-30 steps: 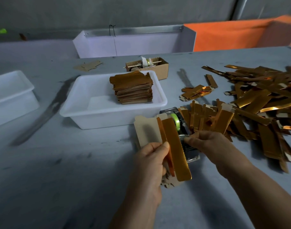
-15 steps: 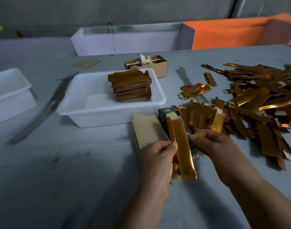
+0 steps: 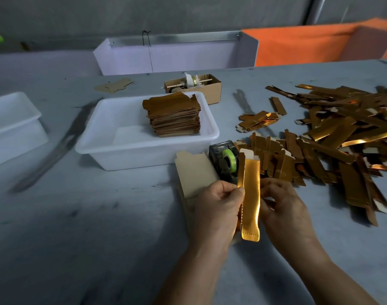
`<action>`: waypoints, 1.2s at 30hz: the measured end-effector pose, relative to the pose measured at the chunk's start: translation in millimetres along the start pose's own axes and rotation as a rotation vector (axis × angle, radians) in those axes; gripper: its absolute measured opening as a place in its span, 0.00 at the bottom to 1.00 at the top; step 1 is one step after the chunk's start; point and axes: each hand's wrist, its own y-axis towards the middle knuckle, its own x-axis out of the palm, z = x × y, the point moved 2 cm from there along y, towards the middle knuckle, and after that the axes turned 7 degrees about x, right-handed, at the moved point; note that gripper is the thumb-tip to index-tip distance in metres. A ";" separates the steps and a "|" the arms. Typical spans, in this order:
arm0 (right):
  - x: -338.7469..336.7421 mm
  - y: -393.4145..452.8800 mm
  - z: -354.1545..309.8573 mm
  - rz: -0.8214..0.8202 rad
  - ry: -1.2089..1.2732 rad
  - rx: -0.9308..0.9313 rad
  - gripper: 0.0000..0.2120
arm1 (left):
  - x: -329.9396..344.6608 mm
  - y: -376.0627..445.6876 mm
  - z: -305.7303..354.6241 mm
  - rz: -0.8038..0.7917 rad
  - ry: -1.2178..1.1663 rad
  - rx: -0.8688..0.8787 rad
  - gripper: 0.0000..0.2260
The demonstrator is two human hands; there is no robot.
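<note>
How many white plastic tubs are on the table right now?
2: one white plastic tub mid-table holding stacked gold card blanks; a second tub at the left edge, partly cropped.

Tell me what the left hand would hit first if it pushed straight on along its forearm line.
Most likely the tape dispenser, which sits just beyond the left hand pinching the gold box. Depth is unclear, so the hand might pass above it.
</note>
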 end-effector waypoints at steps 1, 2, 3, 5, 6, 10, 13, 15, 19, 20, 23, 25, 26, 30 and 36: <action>0.4 0.3 -0.2 0.005 -0.102 -0.045 0.06 | 0.2 -0.3 0.8 0.008 0.011 0.002 0.04; 2.4 -0.7 1.5 -0.011 -0.194 -0.071 0.10 | -0.1 -1.0 1.6 0.010 0.030 0.005 0.04; 1.5 -3.2 2.4 -0.027 -0.245 -0.073 0.11 | -0.8 -1.6 3.4 0.007 0.047 0.005 0.04; -7.9 -7.9 -0.6 0.000 -0.198 -0.086 0.08 | -3.3 -0.4 6.0 0.001 0.068 -0.007 0.04; -14.7 -10.9 -2.8 0.022 -0.147 -0.098 0.05 | -4.6 0.4 6.3 -0.001 0.083 -0.013 0.04; -46.8 -13.9 -9.5 -0.195 0.427 0.144 0.06 | -3.5 -0.7 10.7 -0.027 -0.007 -0.058 0.04; -58.5 -15.7 -26.2 -0.439 0.513 0.086 0.07 | -3.1 -5.7 12.0 -0.056 -0.107 -0.081 0.02; -57.6 -16.7 -35.4 -0.499 0.458 -0.007 0.07 | -4.5 -9.5 13.9 -0.082 -0.121 -0.061 0.01; -52.8 -12.0 -41.1 -0.446 0.334 -0.123 0.09 | -8.8 -14.1 18.3 -0.073 -0.120 -0.041 0.05; -52.2 -11.4 -41.7 -0.426 0.299 -0.143 0.10 | -9.7 -14.9 19.0 -0.074 -0.115 -0.037 0.04; -50.3 -12.7 -43.6 -0.366 0.231 -0.200 0.11 | -11.3 -17.6 20.7 -0.096 -0.123 -0.014 0.05; -50.9 -13.4 -43.5 -0.330 0.220 -0.220 0.14 | -11.5 -19.6 21.6 -0.116 -0.145 -0.006 0.05; -51.4 -13.3 -43.5 -0.317 0.206 -0.221 0.16 | -11.4 -20.1 21.9 -0.131 -0.155 -0.009 0.04; -52.6 -10.4 -43.5 -0.269 0.089 -0.210 0.21 | -14.8 -20.8 23.8 -0.208 -0.160 -0.033 0.06; -48.4 -10.6 -46.2 -0.225 0.051 -0.215 0.20 | -15.8 -21.3 20.5 -0.134 -0.119 0.023 0.08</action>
